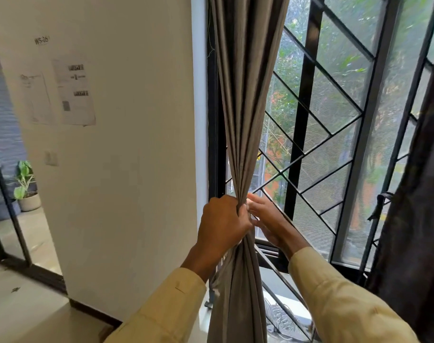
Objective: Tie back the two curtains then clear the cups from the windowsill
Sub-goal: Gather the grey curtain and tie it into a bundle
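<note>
By the window (334,115), grey pleated curtain (245,95) bunched in left hand (223,224).

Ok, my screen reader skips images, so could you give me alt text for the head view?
The left hand grips a gathered grey curtain at a barred window, the right hand open beside it. A dark curtain hangs at right.

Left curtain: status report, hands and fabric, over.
Left hand clenched around gathered grey curtain. Right hand open, fingers spread beside the bunch. No tie visibly fastened. Cups not in view.
</note>
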